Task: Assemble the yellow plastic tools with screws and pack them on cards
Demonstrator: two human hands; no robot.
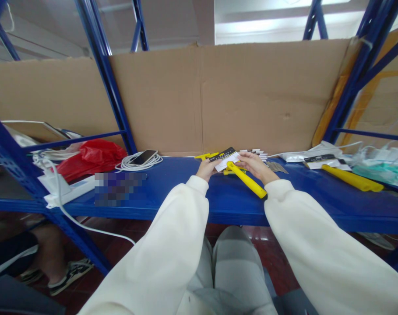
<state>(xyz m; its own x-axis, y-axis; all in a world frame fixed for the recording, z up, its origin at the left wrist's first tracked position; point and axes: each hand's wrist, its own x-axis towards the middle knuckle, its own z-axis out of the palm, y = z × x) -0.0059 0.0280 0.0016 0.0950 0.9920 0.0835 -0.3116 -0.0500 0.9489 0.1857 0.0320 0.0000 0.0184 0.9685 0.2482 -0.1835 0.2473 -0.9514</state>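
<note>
Over the blue shelf, my left hand is closed on the left edge of a black-and-white printed card. The card has small yellow marks on its black strip. My right hand grips the card's right side, its fingers bent along the edge. Just below the card, a long yellow handle-like piece slants down toward my right wrist; whether it is attached to the card I cannot tell. More yellow pieces lie behind my left hand. Several white-and-dark cards lie behind my right hand.
At right lie a yellow tube-like piece, a black-and-white packet and clear and green plastic bags. To the left are a phone on a coiled white cable, a red bag and a white power strip. Cardboard walls the back.
</note>
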